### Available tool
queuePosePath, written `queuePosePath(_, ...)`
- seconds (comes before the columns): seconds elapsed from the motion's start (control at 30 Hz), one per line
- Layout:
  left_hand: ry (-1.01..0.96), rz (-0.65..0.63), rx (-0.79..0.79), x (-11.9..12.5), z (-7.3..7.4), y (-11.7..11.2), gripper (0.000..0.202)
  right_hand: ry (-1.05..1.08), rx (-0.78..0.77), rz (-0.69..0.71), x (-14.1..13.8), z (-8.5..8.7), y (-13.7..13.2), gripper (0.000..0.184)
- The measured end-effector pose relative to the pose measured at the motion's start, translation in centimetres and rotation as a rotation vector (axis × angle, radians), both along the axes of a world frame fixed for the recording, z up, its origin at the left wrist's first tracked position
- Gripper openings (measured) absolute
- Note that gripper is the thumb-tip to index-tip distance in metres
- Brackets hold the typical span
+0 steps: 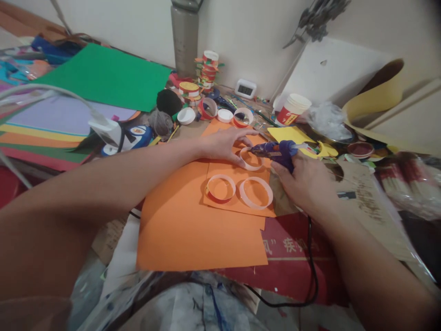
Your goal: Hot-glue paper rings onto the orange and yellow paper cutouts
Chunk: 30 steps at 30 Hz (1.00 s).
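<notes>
I had the right hand (308,181) with its fingers wrapped around a purple glue gun (284,155), nozzle pointing left over the far ring (251,168), while the left hand (223,145) had its fingers parted at that ring's left side, couldn't tell if gripping. The far ring was on the orange sheets (193,234), two near rings (220,199) side by side just in front of it, and a black cord (314,276) looped down over the red board (289,266). Behind, I got a clock (245,88) and, far left, a green sheet (110,76).
</notes>
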<state>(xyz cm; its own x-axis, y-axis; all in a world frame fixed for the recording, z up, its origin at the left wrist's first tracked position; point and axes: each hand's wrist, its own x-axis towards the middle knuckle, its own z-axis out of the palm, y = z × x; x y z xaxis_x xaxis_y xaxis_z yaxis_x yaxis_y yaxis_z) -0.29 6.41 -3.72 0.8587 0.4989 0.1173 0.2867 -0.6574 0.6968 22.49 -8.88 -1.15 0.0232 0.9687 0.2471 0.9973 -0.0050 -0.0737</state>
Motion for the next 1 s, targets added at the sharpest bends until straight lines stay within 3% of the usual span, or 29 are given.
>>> queuePosePath(0.53, -0.016, 0.005, -0.008, -0.3, -0.1, -0.2, 0.112, -0.071, -0.052, -0.065, -0.2, 2.0, -1.4, 0.042)
queuePosePath(0.73, 0.056, 0.019, 0.006, -0.5, 0.4, -0.3, 0.113, -0.024, -0.013, 0.022, -0.3, 1.5, -1.1, 0.036)
queuePosePath(1.0, 0.075, 0.049, -0.015, -0.8, 0.8, -0.5, 0.114, 0.002, -0.066, 0.012, -1.1, 1.2, -1.1, 0.033)
